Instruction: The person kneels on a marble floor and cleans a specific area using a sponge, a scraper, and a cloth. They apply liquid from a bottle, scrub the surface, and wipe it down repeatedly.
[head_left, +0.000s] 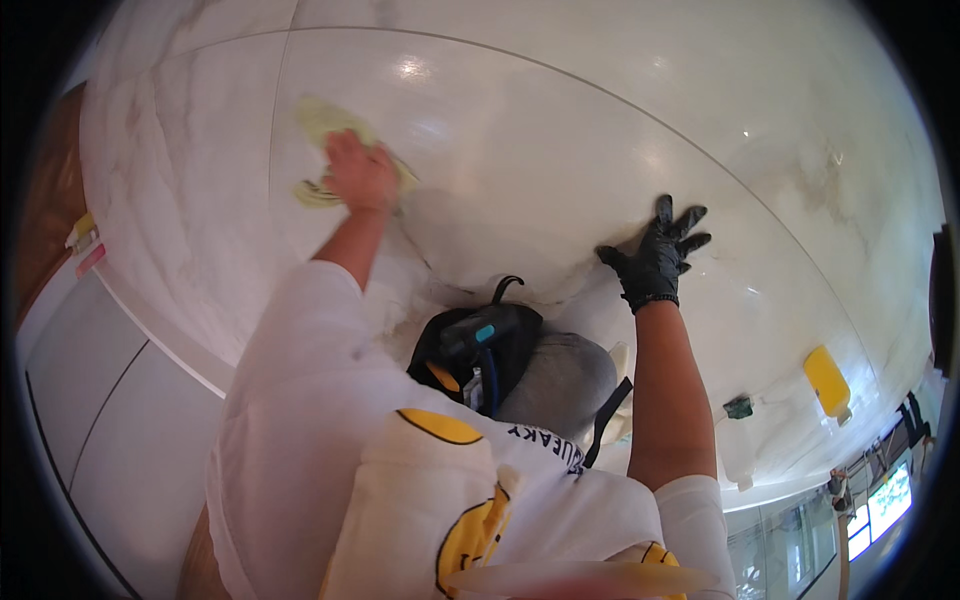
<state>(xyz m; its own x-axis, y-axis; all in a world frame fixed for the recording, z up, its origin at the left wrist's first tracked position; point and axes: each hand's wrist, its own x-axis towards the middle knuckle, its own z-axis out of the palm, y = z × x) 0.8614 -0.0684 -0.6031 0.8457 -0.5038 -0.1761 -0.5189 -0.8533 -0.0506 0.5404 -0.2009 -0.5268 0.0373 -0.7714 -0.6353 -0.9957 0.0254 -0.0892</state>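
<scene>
My bare left hand (361, 174) presses down on a pale yellow cloth (319, 116) on a veined white marble-look slab (525, 135). Both hand and cloth are slightly blurred, and the cloth spreads out past the fingers on two sides. Further right, my right hand (654, 259) wears a black disposable glove. It rests on the slab with fingers spread and nothing in it. At my waist, between the arms, hangs a black pouch (431, 337) holding a tool with a turquoise part (486, 332); most of its contents are hidden.
A yellow bottle (827, 381) lies at the right, near a dark green scouring pad (739, 407) and a translucent bottle (739, 454). Small pink and yellow items (86, 244) sit at the slab's left edge. Grey panels (90, 375) stand below that edge. A thin seam crosses the slab.
</scene>
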